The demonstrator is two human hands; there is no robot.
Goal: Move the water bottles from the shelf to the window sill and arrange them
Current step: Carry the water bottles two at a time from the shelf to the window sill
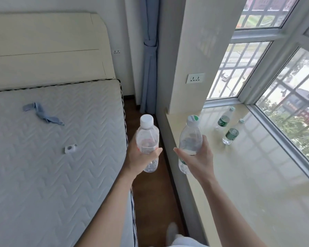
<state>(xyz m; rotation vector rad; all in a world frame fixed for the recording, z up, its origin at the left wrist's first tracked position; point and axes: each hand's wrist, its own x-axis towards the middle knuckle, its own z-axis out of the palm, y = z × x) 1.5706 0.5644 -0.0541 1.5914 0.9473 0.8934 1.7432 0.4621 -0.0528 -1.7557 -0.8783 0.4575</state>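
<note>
My left hand point(138, 158) grips a clear water bottle with a plain white cap point(147, 134), held upright over the floor gap between bed and sill. My right hand point(197, 157) grips a second clear bottle with a green-and-white cap point(190, 136), upright at the near edge of the cream window sill point(248, 175). Two green-labelled bottles stand on the sill by the far corner: one farther back point(224, 119), one nearer the window point(231, 133). The shelf is out of view.
A bare quilted mattress point(52, 157) with a cream headboard fills the left, carrying a blue cloth strip point(43, 114) and a small white device point(70, 149). A tied blue curtain point(150, 56) hangs in the corner. A wall socket point(195, 78) sits above the sill. Brown floor runs between bed and sill.
</note>
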